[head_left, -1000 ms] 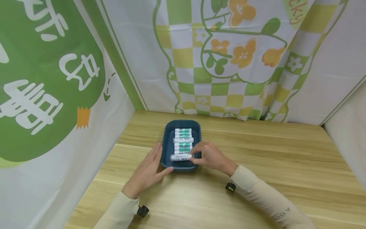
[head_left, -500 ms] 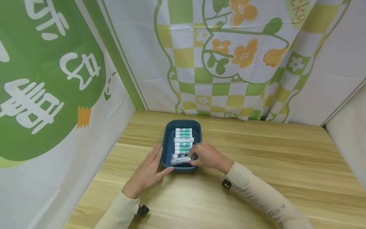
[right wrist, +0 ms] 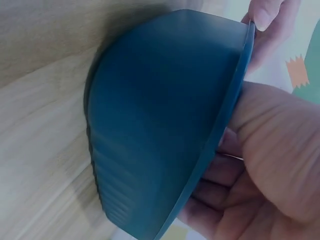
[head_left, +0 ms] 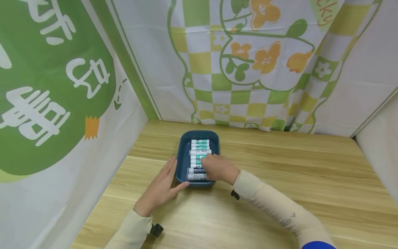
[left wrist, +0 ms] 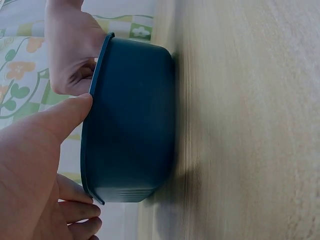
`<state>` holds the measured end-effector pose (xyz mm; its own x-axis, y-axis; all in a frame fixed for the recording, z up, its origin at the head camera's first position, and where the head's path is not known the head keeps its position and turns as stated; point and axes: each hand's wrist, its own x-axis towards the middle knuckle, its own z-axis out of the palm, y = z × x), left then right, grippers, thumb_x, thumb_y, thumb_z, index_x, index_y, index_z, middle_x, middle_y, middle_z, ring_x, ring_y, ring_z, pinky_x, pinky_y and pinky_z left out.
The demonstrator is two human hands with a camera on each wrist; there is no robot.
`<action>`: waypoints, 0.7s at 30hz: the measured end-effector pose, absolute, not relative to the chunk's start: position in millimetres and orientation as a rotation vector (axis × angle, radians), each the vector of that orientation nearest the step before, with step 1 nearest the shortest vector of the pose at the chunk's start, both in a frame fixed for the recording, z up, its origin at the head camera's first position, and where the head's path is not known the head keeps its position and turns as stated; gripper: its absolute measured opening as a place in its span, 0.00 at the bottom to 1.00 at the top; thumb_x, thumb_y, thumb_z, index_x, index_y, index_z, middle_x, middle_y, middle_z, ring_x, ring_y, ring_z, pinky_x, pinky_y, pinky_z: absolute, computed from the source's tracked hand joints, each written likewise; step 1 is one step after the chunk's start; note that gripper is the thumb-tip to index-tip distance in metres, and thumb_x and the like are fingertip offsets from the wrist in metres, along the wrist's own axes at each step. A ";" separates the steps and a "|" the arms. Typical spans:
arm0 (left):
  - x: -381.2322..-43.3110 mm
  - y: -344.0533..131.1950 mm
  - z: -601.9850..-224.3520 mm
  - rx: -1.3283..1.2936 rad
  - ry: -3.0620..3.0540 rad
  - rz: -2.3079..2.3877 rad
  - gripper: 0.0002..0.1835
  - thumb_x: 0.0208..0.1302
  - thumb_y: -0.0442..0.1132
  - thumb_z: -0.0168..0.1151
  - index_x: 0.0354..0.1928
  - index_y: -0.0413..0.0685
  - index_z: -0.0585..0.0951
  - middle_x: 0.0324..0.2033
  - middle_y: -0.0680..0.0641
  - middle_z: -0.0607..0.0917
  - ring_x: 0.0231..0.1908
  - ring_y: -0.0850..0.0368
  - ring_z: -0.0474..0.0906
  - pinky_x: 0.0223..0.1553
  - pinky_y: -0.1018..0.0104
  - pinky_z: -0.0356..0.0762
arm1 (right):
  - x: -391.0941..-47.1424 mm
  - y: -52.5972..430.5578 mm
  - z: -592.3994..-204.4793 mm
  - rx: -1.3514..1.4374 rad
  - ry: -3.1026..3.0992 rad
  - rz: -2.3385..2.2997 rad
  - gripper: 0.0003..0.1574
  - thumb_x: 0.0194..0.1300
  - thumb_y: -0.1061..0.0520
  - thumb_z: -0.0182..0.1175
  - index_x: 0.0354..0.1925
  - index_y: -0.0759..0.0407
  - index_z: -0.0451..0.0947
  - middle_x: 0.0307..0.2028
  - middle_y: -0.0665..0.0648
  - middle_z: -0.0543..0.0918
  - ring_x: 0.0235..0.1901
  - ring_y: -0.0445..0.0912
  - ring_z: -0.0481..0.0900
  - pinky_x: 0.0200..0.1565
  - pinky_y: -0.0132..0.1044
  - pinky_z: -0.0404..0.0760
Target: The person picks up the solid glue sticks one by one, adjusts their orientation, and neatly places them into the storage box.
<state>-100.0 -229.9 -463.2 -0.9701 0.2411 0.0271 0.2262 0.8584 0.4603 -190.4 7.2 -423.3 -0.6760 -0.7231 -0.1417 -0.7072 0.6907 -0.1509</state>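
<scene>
A dark blue plastic box stands on the table with a row of glue sticks lying crosswise in it, labelled green, white or dark blue. Along its left side rests my left hand, fingers straight and thumb at the near corner; the left wrist view has the thumb right on the rim. My right hand reaches over the right rim, fingers curled down inside. It covers the right ends of the nearest glue stick and the dark blue-labelled one. Its fingertips are hidden, so I cannot tell whether they still pinch the nearest stick.
The wooden table runs under both arms and around the box. Behind it hangs a curtain with green and yellow checks, and on the left a white cloth with a green print. Black wrist cameras sit under the sleeves.
The right hand has moved left and lower over the box. The glue stick it pinched, tilted before, now lies level at the near end. The left hand stays where it was.
</scene>
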 end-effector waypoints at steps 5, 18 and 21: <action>-101.2 -230.7 -462.4 0.393 3.007 0.731 0.57 0.73 0.70 0.58 0.84 0.35 0.49 0.85 0.37 0.47 0.85 0.38 0.46 0.83 0.41 0.54 | -188.1 3.7 -424.0 -1.158 2.755 -0.048 0.14 0.62 0.58 0.77 0.43 0.59 0.85 0.39 0.58 0.88 0.37 0.47 0.86 0.40 0.40 0.90; -103.2 -245.4 -453.0 0.463 3.022 0.703 0.50 0.75 0.65 0.58 0.83 0.36 0.56 0.82 0.35 0.58 0.81 0.32 0.57 0.79 0.35 0.61 | -192.7 40.1 -405.4 -1.231 2.775 -0.414 0.19 0.69 0.56 0.72 0.24 0.54 0.76 0.21 0.48 0.72 0.21 0.40 0.65 0.24 0.31 0.66; -105.8 -251.5 -451.6 0.461 3.050 0.674 0.48 0.76 0.65 0.57 0.82 0.36 0.58 0.81 0.33 0.61 0.79 0.31 0.60 0.78 0.34 0.62 | -194.5 57.0 -400.3 -1.188 2.822 -0.457 0.10 0.70 0.56 0.70 0.37 0.62 0.86 0.34 0.56 0.88 0.32 0.47 0.84 0.35 0.39 0.85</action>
